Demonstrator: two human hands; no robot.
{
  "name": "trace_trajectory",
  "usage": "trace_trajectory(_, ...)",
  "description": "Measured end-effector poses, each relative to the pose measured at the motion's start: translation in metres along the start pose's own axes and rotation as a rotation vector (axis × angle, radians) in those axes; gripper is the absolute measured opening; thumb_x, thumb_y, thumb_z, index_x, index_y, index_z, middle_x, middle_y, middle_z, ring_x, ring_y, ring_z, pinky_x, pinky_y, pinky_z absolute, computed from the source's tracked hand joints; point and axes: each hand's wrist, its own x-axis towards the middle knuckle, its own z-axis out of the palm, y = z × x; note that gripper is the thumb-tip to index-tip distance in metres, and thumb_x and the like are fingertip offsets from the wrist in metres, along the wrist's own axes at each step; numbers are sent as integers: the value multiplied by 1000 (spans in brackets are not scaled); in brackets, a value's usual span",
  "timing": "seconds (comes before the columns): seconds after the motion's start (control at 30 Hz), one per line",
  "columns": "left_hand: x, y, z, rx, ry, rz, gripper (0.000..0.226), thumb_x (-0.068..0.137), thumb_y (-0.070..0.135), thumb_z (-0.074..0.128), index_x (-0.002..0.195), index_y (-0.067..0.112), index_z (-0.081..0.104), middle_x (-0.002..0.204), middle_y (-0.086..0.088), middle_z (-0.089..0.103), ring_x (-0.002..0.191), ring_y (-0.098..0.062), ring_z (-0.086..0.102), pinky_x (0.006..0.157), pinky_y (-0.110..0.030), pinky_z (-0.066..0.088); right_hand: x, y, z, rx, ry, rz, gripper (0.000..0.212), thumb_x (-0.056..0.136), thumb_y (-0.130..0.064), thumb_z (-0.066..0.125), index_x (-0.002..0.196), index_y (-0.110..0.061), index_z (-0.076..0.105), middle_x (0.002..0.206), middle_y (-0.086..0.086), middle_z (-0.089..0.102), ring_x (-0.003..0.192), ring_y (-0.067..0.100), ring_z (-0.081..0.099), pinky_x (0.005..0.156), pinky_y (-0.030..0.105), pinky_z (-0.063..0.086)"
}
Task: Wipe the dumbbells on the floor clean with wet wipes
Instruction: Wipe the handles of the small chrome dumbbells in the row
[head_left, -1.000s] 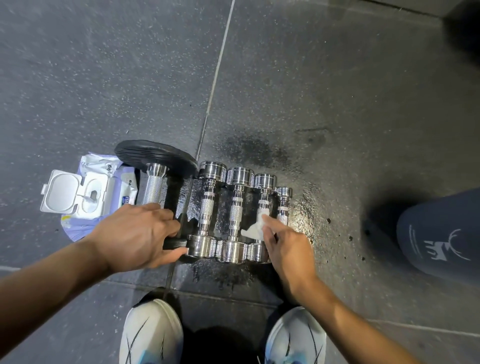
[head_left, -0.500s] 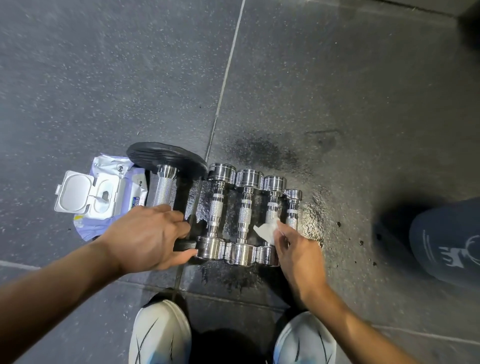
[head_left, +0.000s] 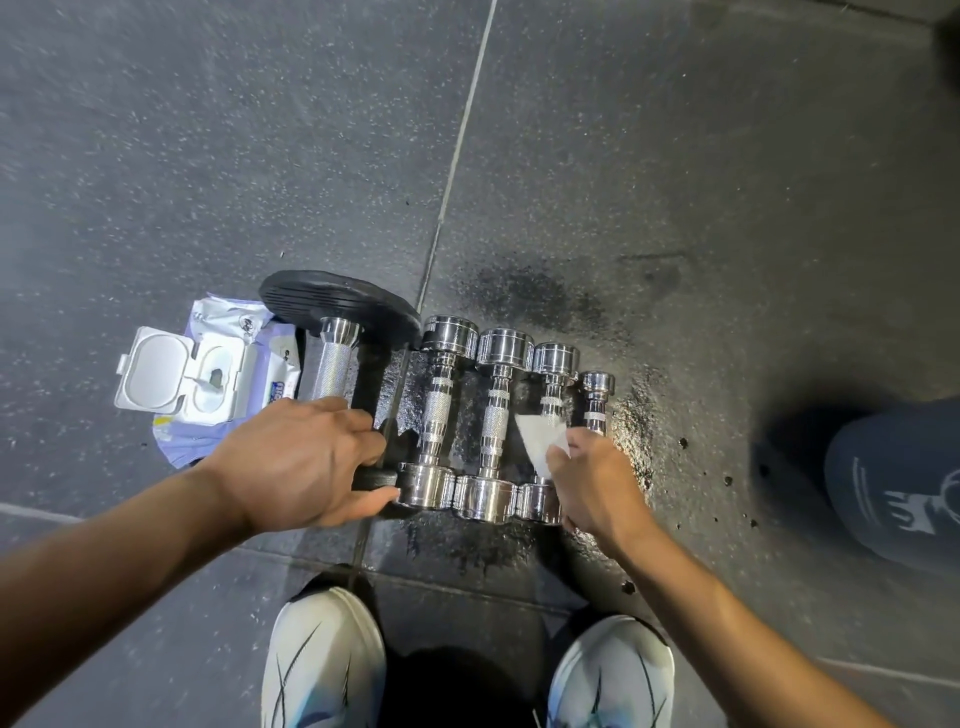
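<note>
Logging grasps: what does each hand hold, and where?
Right hand pinches the wet wipe by its near edge; left hand grips the black dumbbell by its near end.

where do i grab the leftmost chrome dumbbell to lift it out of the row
Take the leftmost chrome dumbbell by its knurled middle bar, coming straight down from above. It lies flat, its wide heads hemmed between the black-plate dumbbell and the second chrome dumbbell, so the sides are blocked; the thinner bar leaves gaps for fingers to curl under.

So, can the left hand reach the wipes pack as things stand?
Probably yes, once it lets go: the left hand grips the black dumbbell, and the open wipes pack lies just left, nothing between.
</note>
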Motion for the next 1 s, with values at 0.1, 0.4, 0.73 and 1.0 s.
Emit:
trace_trajectory(0.1, -1, 0, -1, -16, -6, -10, 50, 90, 77, 43, 77, 32, 61, 73, 12, 57, 69, -16, 61, 52, -30, 43, 5, -7, -4, -121, -31, -15, 28, 105, -33, 50, 113, -8, 59, 78, 1, 60, 58, 13, 58, 45, 20, 43)
trace_trajectory(0.4, -2, 0, 0, -49, -16, -26, 53, 90, 78, 40, 80, 30, 60, 77, 10, 59, 75, -19, 63, 56, -34, 51, 24, -31, -9, -222, 193, -9, 47, 99, -51, 52, 114, -7, 62, 82, 5, 66, 71, 23, 65, 63, 34, 55)
trace_trajectory(0.73, -2, 0, 0, -43, -27, -27, 53, 90, 79, 40, 81, 31, 61, 78, 11, 59, 77, -18, 63, 58, -33, 50, 26, -39, -15, -334, 133, 27, 37, 97, -43, 63, 83, -8, 61, 63, 0, 56, 52, 20, 52, 38, 22, 33)
trace_trajectory(1.0, -2, 1, -1, -47, -39, -29, 52, 90, 79, 39, 81, 32, 60, 79, 12, 60, 78, -17, 63, 58, -33, 51, 9, -33, -2, -415, 127, -17, 38, 99, -45, 59, 94, -8, 58, 66, -2, 55, 53, 16, 57, 37, 18, 35)
